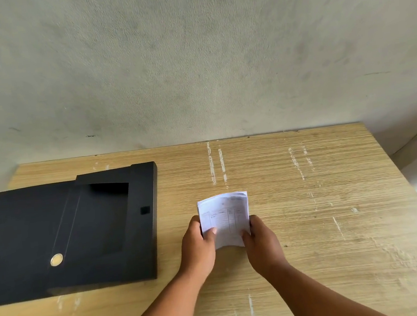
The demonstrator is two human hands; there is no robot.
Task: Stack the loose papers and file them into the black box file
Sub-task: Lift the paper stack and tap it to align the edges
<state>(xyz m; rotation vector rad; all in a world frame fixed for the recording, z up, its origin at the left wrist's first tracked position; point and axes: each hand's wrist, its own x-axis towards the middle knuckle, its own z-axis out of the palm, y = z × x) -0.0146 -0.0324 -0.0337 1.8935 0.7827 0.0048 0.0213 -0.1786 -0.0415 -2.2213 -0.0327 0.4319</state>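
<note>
Both hands are gripping one small bundle of papers (225, 218) from opposite sides: the left hand (198, 244) is pinching its left edge and the right hand (261, 242) its right edge, thumbs lying over the printed top sheet and the other fingers tucked out of sight beneath. Holding it this way is probably serving to square the sheets, since the upper edges are looking slightly stepped rather than flush. The bundle is tilting away from the person, above the wooden surface (313, 223); whether its lower edge is touching the wood I cannot tell. Both forearms are reaching forward from the bottom of the view and converging on the bundle, wrists fairly straight. The black box file (62, 234) is lying opened out flat on the surface, well to the left of the hands, seemingly waiting to receive the stack.
</note>
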